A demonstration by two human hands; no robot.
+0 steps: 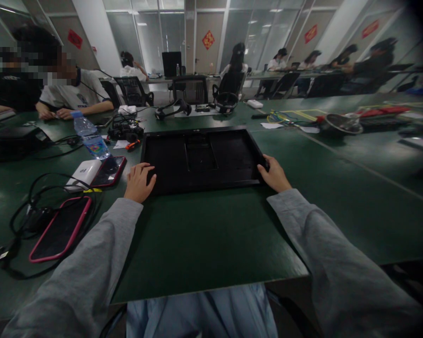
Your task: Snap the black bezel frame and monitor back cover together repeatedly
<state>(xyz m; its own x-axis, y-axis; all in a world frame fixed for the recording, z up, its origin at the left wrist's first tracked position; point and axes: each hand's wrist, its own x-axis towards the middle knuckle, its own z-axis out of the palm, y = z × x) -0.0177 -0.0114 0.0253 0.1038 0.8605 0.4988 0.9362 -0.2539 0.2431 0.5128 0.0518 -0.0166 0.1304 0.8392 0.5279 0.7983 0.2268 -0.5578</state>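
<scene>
A black rectangular tray-like panel with a raised rim and a square recess in its middle lies on the green table in front of me. My left hand is closed over its left rim, fingers bent across the edge. At the right rim, my right hand grips the panel with the thumb on top; the other fingers are partly hidden behind the edge.
On the left are a pink-edged phone, black cables, a white box, another phone and a water bottle. Headsets lie beyond the panel; a metal bowl stands right. Several people sit around.
</scene>
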